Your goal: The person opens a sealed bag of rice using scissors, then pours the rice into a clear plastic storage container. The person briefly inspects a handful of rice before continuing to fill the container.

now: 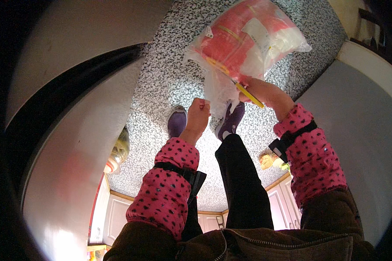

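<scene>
A clear plastic bag [281, 39] with red and white contents fills the upper middle, bearing printed labels. Its near end trails off as loose, crumpled film [219, 91]. My right hand [261, 91] grips the bag's near edge. A long yellow tool [250, 95] lies slantwise across the fingers of that hand; its orange-yellow far end is blurred against the bag, so I cannot tell its exact kind. To the left of the loose film, my left hand [197, 112] is closed, with a small bit of clear plastic at its fingertips. Whether that bit joins the bag cannot be made out.
Below is a black-and-white speckled floor [156, 81], with my purple shoes [177, 123] on it. Pale curved panels stand at left [68, 137] and right [352, 130]. A rounded container [119, 150] and small yellow items [268, 161] rest behind me, near white cabinets [116, 212].
</scene>
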A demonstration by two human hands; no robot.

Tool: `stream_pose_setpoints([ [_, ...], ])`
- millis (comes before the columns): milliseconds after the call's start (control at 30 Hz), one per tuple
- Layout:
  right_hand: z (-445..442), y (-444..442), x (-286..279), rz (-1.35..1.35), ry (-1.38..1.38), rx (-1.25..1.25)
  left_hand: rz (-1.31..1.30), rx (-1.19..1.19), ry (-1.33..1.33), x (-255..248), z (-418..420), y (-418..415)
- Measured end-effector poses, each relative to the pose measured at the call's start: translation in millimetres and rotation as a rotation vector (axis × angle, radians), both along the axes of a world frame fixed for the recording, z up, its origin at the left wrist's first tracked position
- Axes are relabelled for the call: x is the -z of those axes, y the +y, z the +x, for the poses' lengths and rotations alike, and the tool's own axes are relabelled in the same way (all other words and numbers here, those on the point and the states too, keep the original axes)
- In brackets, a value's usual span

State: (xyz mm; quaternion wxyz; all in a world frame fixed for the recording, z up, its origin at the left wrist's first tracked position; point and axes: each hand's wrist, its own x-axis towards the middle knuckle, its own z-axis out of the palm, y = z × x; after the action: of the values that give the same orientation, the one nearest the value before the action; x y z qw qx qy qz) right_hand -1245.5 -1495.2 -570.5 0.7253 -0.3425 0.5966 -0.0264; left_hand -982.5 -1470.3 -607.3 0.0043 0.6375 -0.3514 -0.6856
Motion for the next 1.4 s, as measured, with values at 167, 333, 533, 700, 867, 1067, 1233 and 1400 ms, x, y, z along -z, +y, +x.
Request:
stream_pose_setpoints([
  [167, 13, -37, 41, -0.074, 0.093, -0.011, -0.034, -0.042, 0.079, -5, -12, 0],
  [333, 31, -42, 51, -0.376, 0.202, -0.170, -0.017, 0.015, 0.006, -3, -5, -5],
  [533, 32, -57, 63, -0.405, 0.115, -0.180, -0.036, -0.046, 0.018, -1, -5, 4],
  [700, 37, -56, 79, -0.557, 0.294, -0.233, -0.061, -0.030, 0.021, 3, -3, 12],
  [867, 39, -70, 74, -0.513, 0.264, -0.292, -0.073, 0.027, -0.025, 8, 1, 19],
  [1067, 40, -59, 76, -0.473, 0.202, -0.171, -0.273, 0.158, -0.099, 26, 9, 20],
  [1233, 25, -48, 44, -0.271, 0.099, -0.073, -0.326, 0.535, -0.210, 39, 25, -5],
  [1400, 34, -30, 64, -0.510, 0.187, -0.007, -0.303, -0.250, 0.227, 61, -53, -30],
])
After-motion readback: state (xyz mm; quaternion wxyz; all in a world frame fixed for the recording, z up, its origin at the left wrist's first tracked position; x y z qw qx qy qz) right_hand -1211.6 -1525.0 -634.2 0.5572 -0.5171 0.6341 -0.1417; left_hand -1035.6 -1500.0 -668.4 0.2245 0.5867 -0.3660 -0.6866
